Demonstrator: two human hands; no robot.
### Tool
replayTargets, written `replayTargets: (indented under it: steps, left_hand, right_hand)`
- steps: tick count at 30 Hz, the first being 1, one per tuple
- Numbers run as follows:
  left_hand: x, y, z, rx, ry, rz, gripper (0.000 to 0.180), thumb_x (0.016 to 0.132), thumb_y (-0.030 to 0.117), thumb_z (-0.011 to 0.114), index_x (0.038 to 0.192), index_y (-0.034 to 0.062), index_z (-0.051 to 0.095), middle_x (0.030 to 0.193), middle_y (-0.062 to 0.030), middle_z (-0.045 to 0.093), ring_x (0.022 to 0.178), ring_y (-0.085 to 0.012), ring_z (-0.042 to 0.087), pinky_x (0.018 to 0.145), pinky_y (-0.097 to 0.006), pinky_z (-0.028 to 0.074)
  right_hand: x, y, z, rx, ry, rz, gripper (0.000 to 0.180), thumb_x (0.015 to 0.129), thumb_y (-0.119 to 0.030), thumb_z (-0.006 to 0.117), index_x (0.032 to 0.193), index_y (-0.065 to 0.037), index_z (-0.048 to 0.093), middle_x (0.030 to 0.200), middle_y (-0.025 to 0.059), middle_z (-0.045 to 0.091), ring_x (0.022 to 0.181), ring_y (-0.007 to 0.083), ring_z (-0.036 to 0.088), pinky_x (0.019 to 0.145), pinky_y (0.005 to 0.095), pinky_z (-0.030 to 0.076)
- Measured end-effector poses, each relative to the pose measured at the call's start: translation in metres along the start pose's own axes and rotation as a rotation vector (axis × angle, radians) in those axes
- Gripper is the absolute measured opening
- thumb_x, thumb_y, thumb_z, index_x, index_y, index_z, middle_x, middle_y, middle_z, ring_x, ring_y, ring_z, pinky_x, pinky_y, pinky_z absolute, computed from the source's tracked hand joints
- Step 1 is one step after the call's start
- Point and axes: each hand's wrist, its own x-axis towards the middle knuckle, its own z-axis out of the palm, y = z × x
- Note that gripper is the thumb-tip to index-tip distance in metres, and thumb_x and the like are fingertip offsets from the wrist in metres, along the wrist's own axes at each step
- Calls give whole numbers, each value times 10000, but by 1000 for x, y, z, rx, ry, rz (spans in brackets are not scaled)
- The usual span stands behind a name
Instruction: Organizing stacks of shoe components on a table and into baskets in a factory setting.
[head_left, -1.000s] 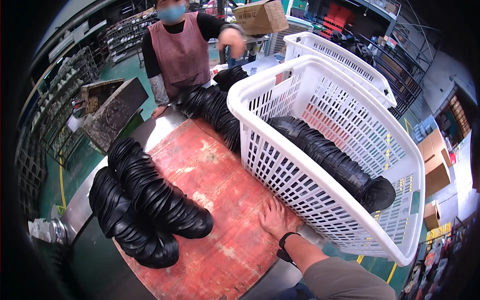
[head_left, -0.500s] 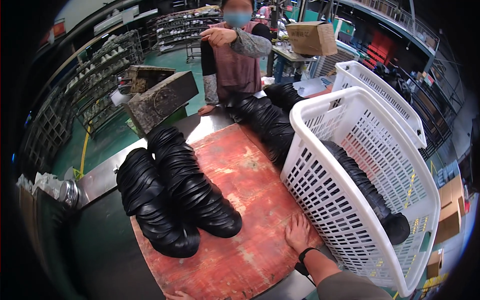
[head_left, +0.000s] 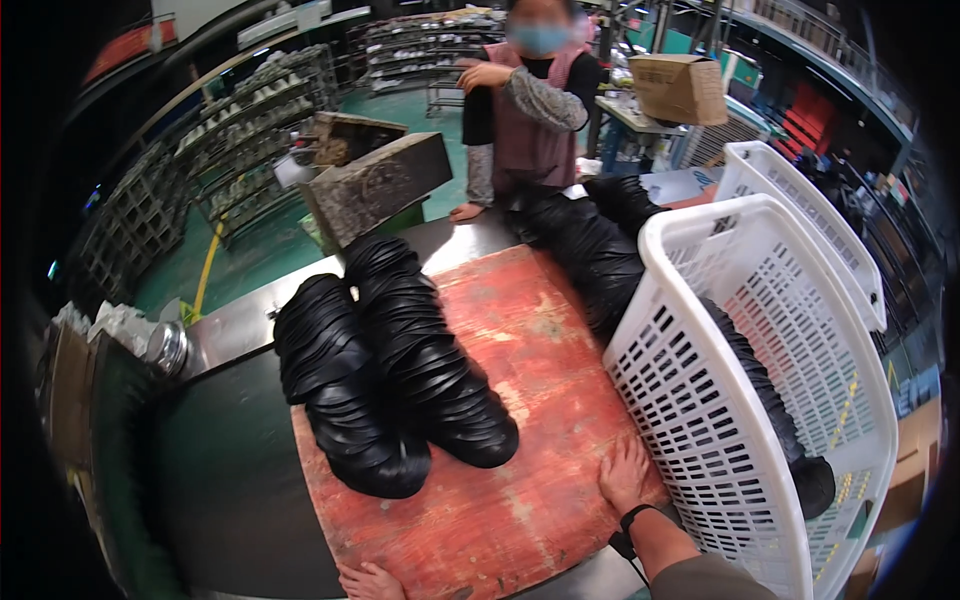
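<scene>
At the far left, a metal can [head_left: 167, 347] and crumpled pale wrapping [head_left: 112, 322] sat on the dark edge of the bench. Next came two long rows of stacked black discs [head_left: 400, 370], lying side by side and touching on the red worn board [head_left: 520, 330]; the left row ended nearest the bench's front edge. At the bottom edge of the board the left hand [head_left: 368, 581] showed only as fingertips resting on the wood, so whether it was spread or curled could not be told. Further right, the right hand [head_left: 625, 475] lay flat on the board with its fingers spread wide, holding nothing, touching the lower wall of the white plastic basket [head_left: 690, 400]; a dark band circled its wrist. The basket stood tilted, with another row of black discs [head_left: 775, 420] lying inside along its length. Behind it a further heap of black discs [head_left: 590, 240] rested on the bench, beside a second white basket [head_left: 800, 210]. At the far side stood another person in an apron [head_left: 530, 140], one hand raised, near a cardboard box [head_left: 680, 88]
</scene>
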Motion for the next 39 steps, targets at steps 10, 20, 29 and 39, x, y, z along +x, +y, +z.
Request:
replayTargets:
  steps: [10, 20, 29, 39]
  left_hand:
    - [0, 0, 0, -96, -35, -29, 600, 947, 449, 583, 1440, 113, 526, 1222, -123, 637, 1020, -287, 649, 845, -432, 529]
    - [-3, 4, 13, -410, -249, -191, 611, 941, 308, 586, 1470, 30, 462, 1331, -217, 544, 1229, -388, 536, 1083, -498, 390]
    - [-2, 5, 12, -456, -335, -209, 629, 946, 307, 580, 1469, -14, 443, 1385, -251, 501, 1293, -401, 487, 1135, -512, 342]
    - [1, 4, 8, -432, -328, -190, 640, 949, 322, 573, 1489, 7, 431, 1387, -224, 514, 1290, -391, 495, 1120, -503, 356]
  right_hand:
    - [-1, 2, 1, -8, 108, -62, 565, 965, -313, 556, 1447, -23, 504, 1532, 259, 445, 1459, 439, 352, 1188, 588, 273]
    - [-1, 6, 3, -26, 42, -46, 618, 975, -323, 547, 1516, -47, 428, 1592, 235, 369, 1485, 417, 313, 1199, 560, 256]
    - [-2, 5, -2, -41, 15, -31, 648, 975, -327, 548, 1545, -55, 400, 1602, 230, 354, 1488, 412, 311, 1203, 560, 253]
    - [-4, 7, -1, -64, 23, -25, 681, 968, -315, 566, 1580, -87, 372, 1621, 206, 341, 1502, 402, 295, 1213, 557, 240]
